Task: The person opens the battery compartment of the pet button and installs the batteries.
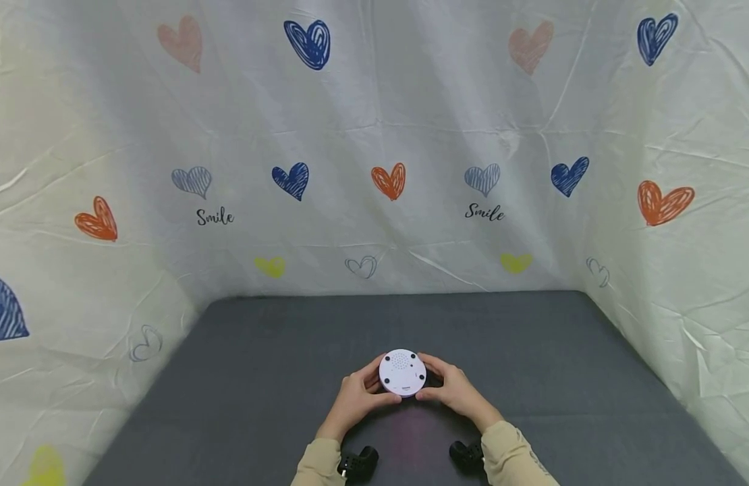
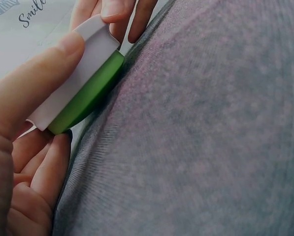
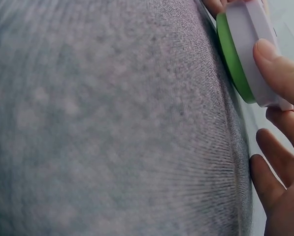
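Head view: round white device (image 1: 402, 372), underside up, between both hands.

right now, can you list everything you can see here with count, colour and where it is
round white plastic device with green underside: one, white with a speaker grille and dark dots on top, green band below, held just above the mat near the front centre
grey fabric mat: one, dark grey, covering the table surface
white heart-print cloth backdrop: one, white with blue, orange and yellow hearts and the word Smile, draped behind and along both sides
beige sleeves: two, at the bottom edge
left hand: one, gripping the device's left edge
right hand: one, gripping its right edge
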